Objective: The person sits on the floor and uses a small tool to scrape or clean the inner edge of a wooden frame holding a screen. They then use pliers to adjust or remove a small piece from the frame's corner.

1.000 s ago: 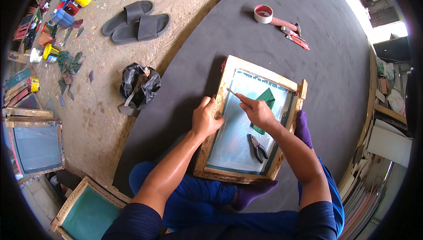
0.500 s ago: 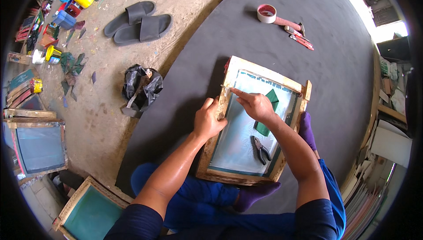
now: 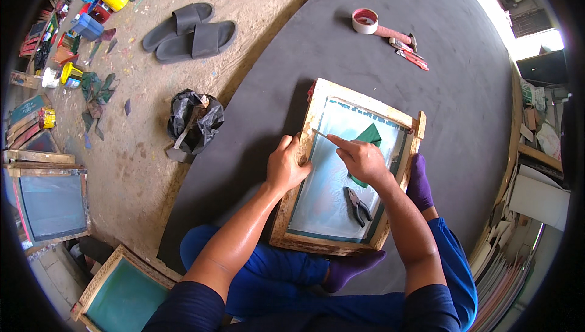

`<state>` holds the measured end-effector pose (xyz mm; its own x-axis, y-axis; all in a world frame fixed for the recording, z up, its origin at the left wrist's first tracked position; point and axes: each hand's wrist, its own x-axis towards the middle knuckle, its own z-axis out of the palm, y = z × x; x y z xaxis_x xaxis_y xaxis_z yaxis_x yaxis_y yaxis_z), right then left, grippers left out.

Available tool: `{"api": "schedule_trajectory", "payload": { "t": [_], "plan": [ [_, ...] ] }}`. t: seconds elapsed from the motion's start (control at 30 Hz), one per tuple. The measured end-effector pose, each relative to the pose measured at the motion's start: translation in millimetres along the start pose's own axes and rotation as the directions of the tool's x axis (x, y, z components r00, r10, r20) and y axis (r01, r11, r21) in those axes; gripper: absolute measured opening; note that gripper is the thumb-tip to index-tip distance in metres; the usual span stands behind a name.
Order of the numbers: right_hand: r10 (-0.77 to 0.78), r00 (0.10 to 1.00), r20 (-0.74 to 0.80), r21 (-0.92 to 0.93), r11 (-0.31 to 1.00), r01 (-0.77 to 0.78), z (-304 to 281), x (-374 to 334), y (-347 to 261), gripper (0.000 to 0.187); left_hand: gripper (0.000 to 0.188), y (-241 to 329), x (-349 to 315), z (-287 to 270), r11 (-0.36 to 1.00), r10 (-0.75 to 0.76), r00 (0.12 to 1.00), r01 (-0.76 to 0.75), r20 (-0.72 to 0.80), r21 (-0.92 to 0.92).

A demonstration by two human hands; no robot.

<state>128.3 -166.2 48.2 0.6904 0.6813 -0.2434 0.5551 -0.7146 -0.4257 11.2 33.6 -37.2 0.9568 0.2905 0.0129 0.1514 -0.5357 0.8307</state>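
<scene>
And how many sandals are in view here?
2. Both lie on the floor, left of the dark grey surface: the farther sandal and the nearer sandal, which partly overlaps it in view. Others could be hidden in the upper-left clutter.

The left hand (image 3: 287,164) grips the left rail of a wooden frame (image 3: 365,101); the right hand (image 3: 364,160) holds a thin tool (image 3: 320,134), its tip at that rail. Pliers (image 3: 353,201) and a green piece (image 3: 370,134) lie on the pale screen (image 3: 320,213). Beyond, a tape roll (image 3: 364,25) lies beside a hammer (image 3: 393,34).
</scene>
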Motion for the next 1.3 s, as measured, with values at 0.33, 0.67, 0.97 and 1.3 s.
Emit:
{"api": "schedule_trajectory", "payload": {
  "t": [0.33,0.67,0.97,1.3],
  "plan": [
    [0.203,0.977,0.064,0.65,0.734,-0.195,42.0,-3.0,27.3,0.041,0.069,5.4,1.0,-1.7,0.999,-0.049,0.999,0.048,0.017,0.013],
    [0.18,0.983,-0.026,0.43,0.89,-0.151,38.2,1.4,7.0,0.042,0.069,6.7,1.4,-0.1,0.999,-0.051,0.999,0.051,0.008,0.003],
    [0.302,0.921,0.245,0.749,0.544,-0.378,42.1,7.3,6.3,0.046,0.068,5.1,1.8,0.7,0.999,-0.045,0.999,0.045,0.012,0.009],
    [0.192,0.981,-0.019,0.762,0.638,-0.11,5.9,23.9,-22.0,0.045,0.069,6.0,2.3,-3.3,0.999,-0.025,1.0,0.025,-0.009,0.039]
  ]
}}
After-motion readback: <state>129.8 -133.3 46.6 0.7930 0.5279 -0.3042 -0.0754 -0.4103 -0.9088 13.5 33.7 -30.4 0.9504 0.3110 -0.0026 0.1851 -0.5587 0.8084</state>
